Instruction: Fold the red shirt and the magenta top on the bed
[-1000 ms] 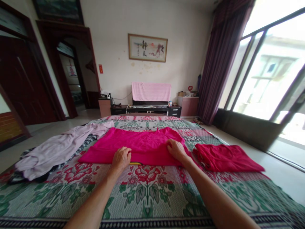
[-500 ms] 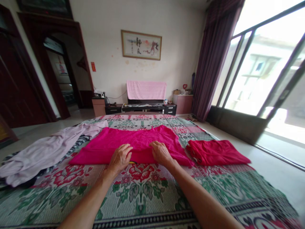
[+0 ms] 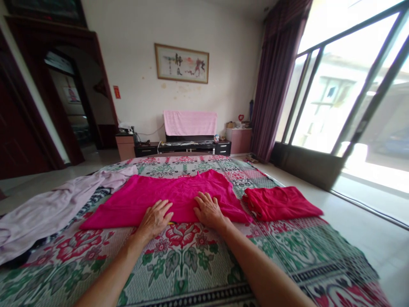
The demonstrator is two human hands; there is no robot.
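A bright pink garment [image 3: 179, 189], perhaps a shirt, lies spread and folded over on the flowered cloth [image 3: 182, 256] in front of me. My left hand [image 3: 156, 218] rests flat on its near edge, fingers stretched out. To the right of it, my right hand [image 3: 208, 209] also lies on the pink fabric with its fingers spread. Between the hands, a small bit of yellow shows at the garment's near edge. Neither hand grips the cloth.
A folded red garment [image 3: 283, 202] lies to the right. Pale pink clothing [image 3: 60, 200] is heaped at the left over a black-and-white patterned piece. Beyond the table stands a low cabinet [image 3: 147, 150] with a pink towel [image 3: 191, 123] above it.
Both hands have flattened onto the pink garment, their fingers now straighter and more spread. The camera view has shifted slightly to the right.
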